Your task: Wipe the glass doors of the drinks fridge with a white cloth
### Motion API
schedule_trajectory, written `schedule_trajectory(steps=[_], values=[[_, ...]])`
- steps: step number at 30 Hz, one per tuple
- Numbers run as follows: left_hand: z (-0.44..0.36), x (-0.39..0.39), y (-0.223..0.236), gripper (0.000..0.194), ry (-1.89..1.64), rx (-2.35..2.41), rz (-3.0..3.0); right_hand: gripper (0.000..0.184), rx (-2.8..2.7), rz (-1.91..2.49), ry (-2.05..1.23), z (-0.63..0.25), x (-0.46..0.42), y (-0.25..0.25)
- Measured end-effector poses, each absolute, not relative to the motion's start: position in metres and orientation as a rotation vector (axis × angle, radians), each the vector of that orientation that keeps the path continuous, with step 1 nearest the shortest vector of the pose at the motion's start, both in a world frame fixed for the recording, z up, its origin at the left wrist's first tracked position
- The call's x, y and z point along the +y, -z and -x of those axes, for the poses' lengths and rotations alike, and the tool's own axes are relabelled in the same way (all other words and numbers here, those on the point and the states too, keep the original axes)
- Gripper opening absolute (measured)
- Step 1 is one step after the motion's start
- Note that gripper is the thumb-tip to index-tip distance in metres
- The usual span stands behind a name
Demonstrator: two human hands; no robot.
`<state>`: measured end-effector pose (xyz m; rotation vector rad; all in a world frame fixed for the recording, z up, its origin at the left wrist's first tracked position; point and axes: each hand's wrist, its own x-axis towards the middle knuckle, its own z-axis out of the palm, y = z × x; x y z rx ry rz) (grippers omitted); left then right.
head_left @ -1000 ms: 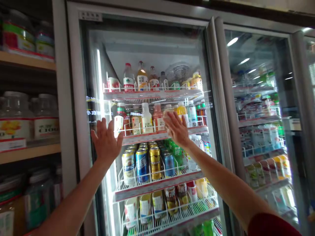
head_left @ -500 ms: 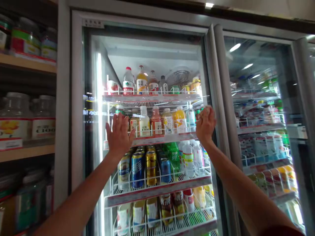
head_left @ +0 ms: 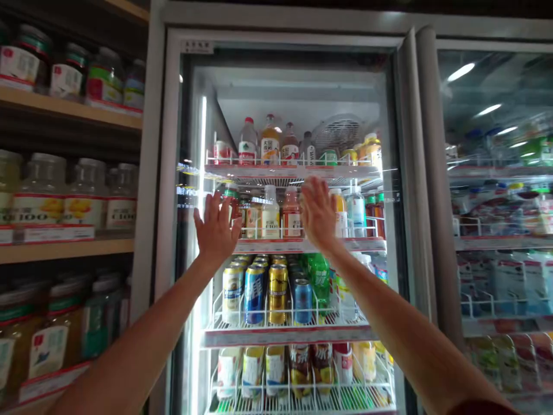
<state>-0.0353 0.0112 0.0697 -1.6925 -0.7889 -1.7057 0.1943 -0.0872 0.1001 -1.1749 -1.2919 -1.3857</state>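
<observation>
My left hand [head_left: 217, 227] rests with fingers spread and palm forward on the closed glass door [head_left: 285, 86] of a drinks fridge, at the left of the second shelf. My right hand [head_left: 320, 214] is against the same glass, in front of the second-shelf bottles. Its fingers are bunched together and blurred by motion; a pale bit shows at the fingertips, but I cannot make out what it is. Behind the glass between my hands stand a white-capped bottle [head_left: 270, 213] and a pink bottle [head_left: 292, 213]. Below them are a blue can [head_left: 254, 294] and a gold can [head_left: 277, 294].
At the door's right edge runs a long grey handle [head_left: 417, 173]. A second glass door [head_left: 496, 86] with drinks behind it is further right. On the left stands an open wooden shelf [head_left: 64, 251] with several bottles.
My right hand has moved left across the glass, from near the handle side to the middle. My left hand stays on the left part. The view has turned left, showing more of the wooden shelf.
</observation>
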Motion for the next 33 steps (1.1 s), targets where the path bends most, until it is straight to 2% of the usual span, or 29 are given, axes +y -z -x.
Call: schedule_trajectory(steps=[3, 8, 14, 20, 25, 30, 33], values=[[0.053, 0.016, -0.071, 0.055, 1.670, -0.818, 1.677, 0.046, -1.652, 1.092, 1.498, -0.160, -0.076, -0.096], [0.086, 0.025, -0.069, 0.057, 1.639, -0.891, 1.652, 0.049, -1.213, 1.174, 1.298, -0.141, -0.067, -0.115], [0.114, 0.029, -0.066, 0.056, 1.682, -0.904, 1.644, 0.049, -1.820, 1.010, 1.494, -0.089, -0.046, -0.097], [0.137, 0.031, -0.066, 0.055, 1.730, -0.911, 1.615, 0.046, -1.414, 1.159, 1.376, -0.071, -0.041, -0.116], [0.145, 0.031, -0.062, 0.055, 1.751, -0.907, 1.592, 0.047, -1.951, 0.949, 1.565, -0.038, -0.024, -0.089], [0.144, 0.029, -0.064, 0.055, 1.764, -0.889, 1.622, 0.045, -1.634, 1.144, 1.445, -0.024, -0.018, -0.090], [0.139, 0.025, -0.066, 0.055, 1.785, -0.876, 1.644, 0.044, -1.879, 1.024, 1.554, -0.027, -0.021, -0.083]])
